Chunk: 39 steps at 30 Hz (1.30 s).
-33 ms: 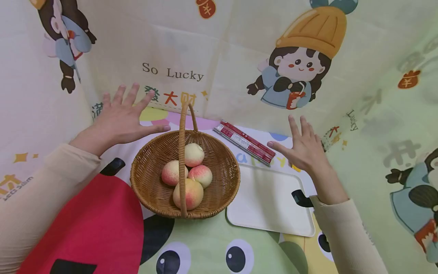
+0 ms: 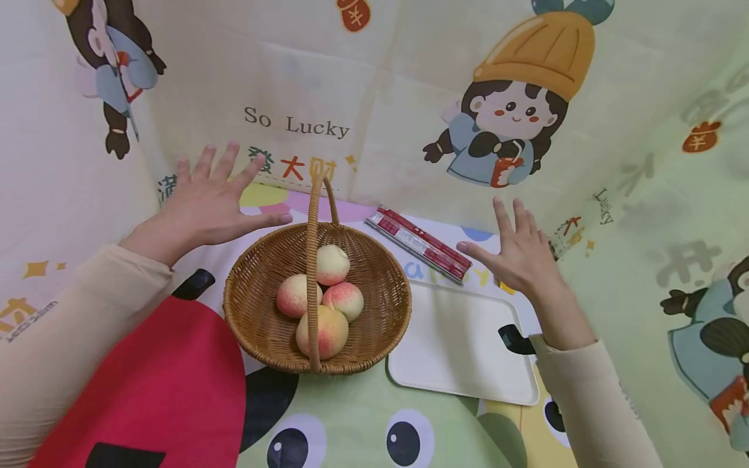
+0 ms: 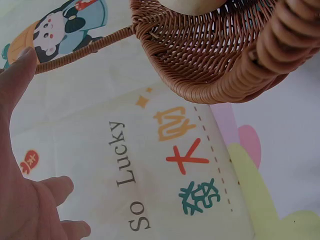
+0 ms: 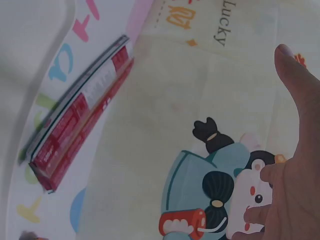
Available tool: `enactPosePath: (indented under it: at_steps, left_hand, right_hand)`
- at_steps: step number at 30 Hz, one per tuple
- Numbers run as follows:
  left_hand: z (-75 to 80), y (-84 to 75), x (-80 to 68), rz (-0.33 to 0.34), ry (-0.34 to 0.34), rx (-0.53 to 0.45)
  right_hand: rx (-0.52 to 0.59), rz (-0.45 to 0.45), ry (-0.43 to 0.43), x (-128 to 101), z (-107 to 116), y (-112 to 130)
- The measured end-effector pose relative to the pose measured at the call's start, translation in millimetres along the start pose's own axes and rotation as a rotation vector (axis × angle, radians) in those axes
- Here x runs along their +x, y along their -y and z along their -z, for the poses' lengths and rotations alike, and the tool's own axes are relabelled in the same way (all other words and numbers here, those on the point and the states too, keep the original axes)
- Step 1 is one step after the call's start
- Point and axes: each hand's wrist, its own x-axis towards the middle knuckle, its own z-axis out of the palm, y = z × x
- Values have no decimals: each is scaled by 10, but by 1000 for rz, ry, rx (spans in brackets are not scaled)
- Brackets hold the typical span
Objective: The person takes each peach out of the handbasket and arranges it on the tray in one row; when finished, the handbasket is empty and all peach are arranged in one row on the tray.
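Observation:
My left hand (image 2: 201, 201) hovers with fingers spread beyond the left rim of a brown wicker basket (image 2: 242, 312), its thumb pointing towards the tall arched handle (image 2: 313, 273). It holds nothing. Several pink and cream peaches (image 2: 322, 331) lie together in the basket. My right hand (image 2: 521, 250) is also spread and holds nothing, raised over the far right of the table. In the head view its thumb tip is close to the end of a long, slim red package (image 2: 421, 244). The right wrist view shows this package (image 4: 80, 115) with clear and red printed sections.
A white rectangular tray (image 2: 462, 338) lies right of the basket, below the red package. The printed tablecloth (image 2: 351, 422) carries cartoon faces. A cream cloth wall (image 2: 398, 130) with printed figures rises behind, and similar cloth hangs at both sides.

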Motion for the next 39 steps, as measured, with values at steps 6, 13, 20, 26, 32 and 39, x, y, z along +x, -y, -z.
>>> enactPosePath:
  at_steps: [6, 13, 20, 26, 32, 39]
  left_hand:
    - [-22, 18, 66, -20, 1, 7]
    - [-49, 30, -101, -72, 41, -32]
    - [-279, -1, -461, -172, 178, -210]
    - [-514, 19, -553, -247, 253, -258]
    - [-683, 57, -588, -236, 283, -322]
    - [-745, 34, -581, -225, 251, -345]
  right_hand:
    - [15, 31, 4, 11, -5, 71]
    - [234, 234, -25, 3, -115, 419]
    - [443, 422, 79, -75, -341, 935]
    - [367, 523, 173, -26, -539, 1288]
    - [165, 538, 291, -29, -723, 1515]
    - [-28, 481, 399, -47, -932, 1626]
